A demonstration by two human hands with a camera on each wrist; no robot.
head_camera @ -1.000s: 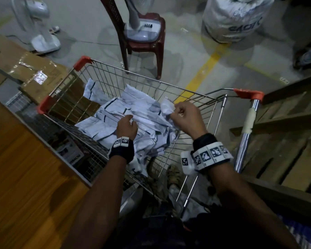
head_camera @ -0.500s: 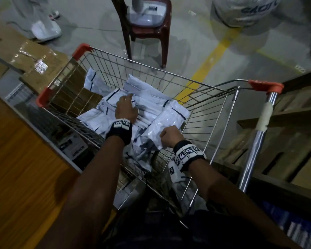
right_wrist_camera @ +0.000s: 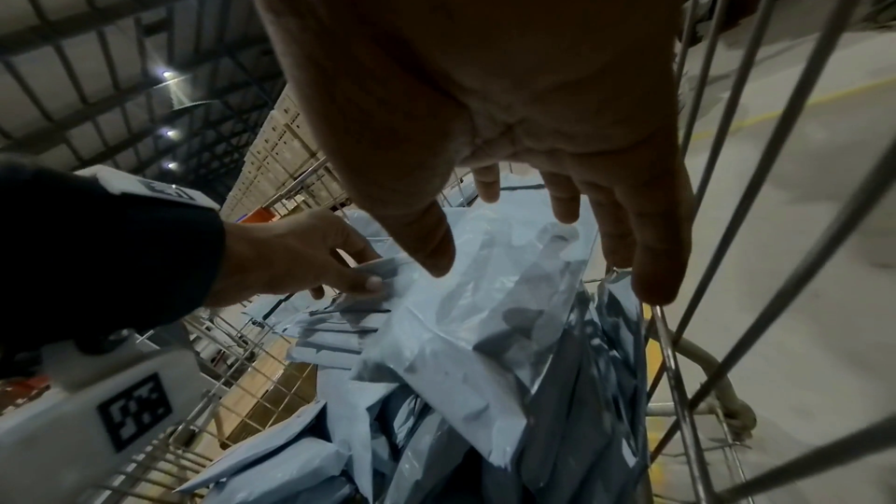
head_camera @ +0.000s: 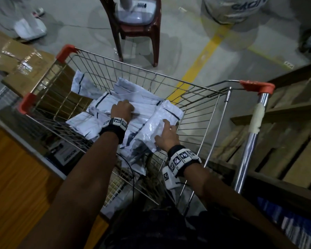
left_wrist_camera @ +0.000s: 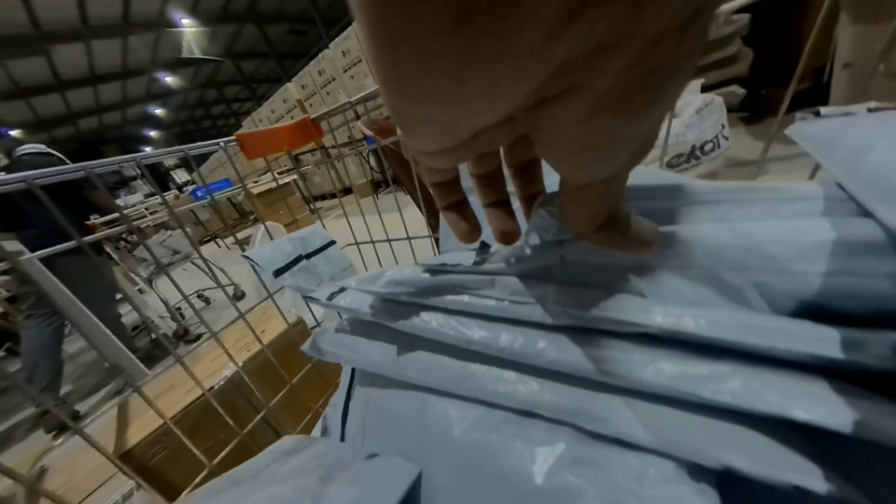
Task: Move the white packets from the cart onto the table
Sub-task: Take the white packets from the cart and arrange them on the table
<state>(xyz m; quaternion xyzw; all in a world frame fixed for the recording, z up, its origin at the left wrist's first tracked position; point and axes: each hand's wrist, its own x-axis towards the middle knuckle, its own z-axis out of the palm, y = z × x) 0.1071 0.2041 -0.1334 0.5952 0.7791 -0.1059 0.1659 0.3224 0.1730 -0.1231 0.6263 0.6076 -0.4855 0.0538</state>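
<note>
Several white packets (head_camera: 144, 108) lie heaped in the wire cart (head_camera: 151, 72). My left hand (head_camera: 122, 109) reaches over the middle of the heap. In the left wrist view its thumb and fingers (left_wrist_camera: 499, 213) pinch the grey flap of one white packet (left_wrist_camera: 557, 259). My right hand (head_camera: 166, 133) lies with spread fingers on the topmost packet (head_camera: 162, 119) at the heap's right side, near the cart's wire wall. In the right wrist view the right hand (right_wrist_camera: 543, 271) grips nothing, its fingers straight above that packet (right_wrist_camera: 460, 320). The wooden table (head_camera: 16, 177) stands left of the cart.
Cardboard boxes (head_camera: 25, 60) sit beyond the cart's left side. A red chair (head_camera: 138, 27) carrying a fan base stands ahead, with a white sack (head_camera: 232, 9) further right. Wooden pallets (head_camera: 285, 132) flank the cart handle (head_camera: 250, 141). Another person (left_wrist_camera: 48, 225) stands outside the cart.
My right hand came down from the cart's rim with a packet, laid it on the heap and spread its fingers. My left hand moved forward over the pile.
</note>
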